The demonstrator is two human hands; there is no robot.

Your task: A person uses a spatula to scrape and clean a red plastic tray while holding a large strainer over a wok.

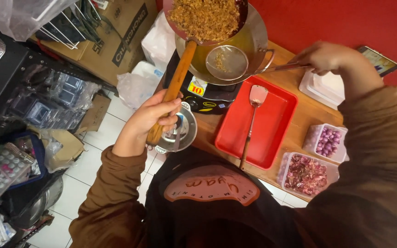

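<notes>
The left hand (150,120) has its fingers (173,102) clamped around the long wooden handle (173,87) of a round metal skimmer (205,18) heaped with golden-brown fried bits, held well beyond those fingers over the steel wok (253,43) of oil. The right hand (325,57) has its fingers closed on the thin metal handle of a small round wire strainer (227,62), which rests inside the wok. Below the right fingers, a red rectangular plastic tray (272,124) on the wooden surface (306,115) carries a wooden-handled metal spatula (253,115).
</notes>
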